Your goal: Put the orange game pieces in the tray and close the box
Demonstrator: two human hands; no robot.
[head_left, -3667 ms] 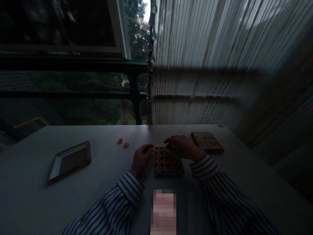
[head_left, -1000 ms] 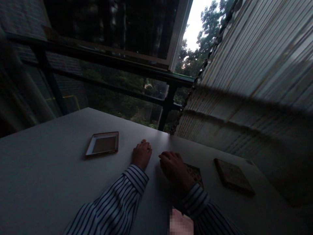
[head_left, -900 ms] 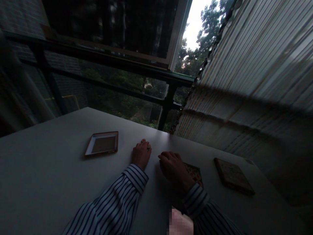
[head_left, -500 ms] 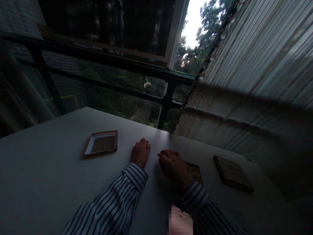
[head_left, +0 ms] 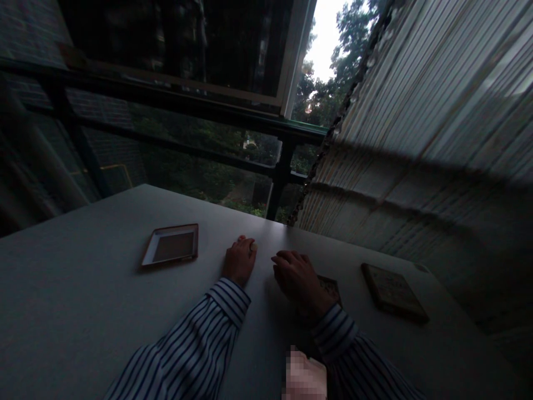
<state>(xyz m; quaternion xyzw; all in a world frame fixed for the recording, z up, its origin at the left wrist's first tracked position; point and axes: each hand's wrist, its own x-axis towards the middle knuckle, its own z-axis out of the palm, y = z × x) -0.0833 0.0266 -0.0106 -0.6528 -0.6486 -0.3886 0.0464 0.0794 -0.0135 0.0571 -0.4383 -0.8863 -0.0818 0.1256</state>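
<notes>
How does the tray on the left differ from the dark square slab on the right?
The tray is hollow, with a pale inner rim; the slab has a flat, dark, patterned top. The tray lies left of the left hand; the slab lies right of the right hand. Both are square, lie on the table, untouched.

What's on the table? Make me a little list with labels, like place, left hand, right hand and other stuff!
Place: grey table beside a window, in dim light
Left hand: curled, resting on the table, something small and pale at its fingertips
Right hand: palm down, covering part of a dark box
Other things: shallow tray to the left, flat square board to the right
Sleeves: striped
</notes>
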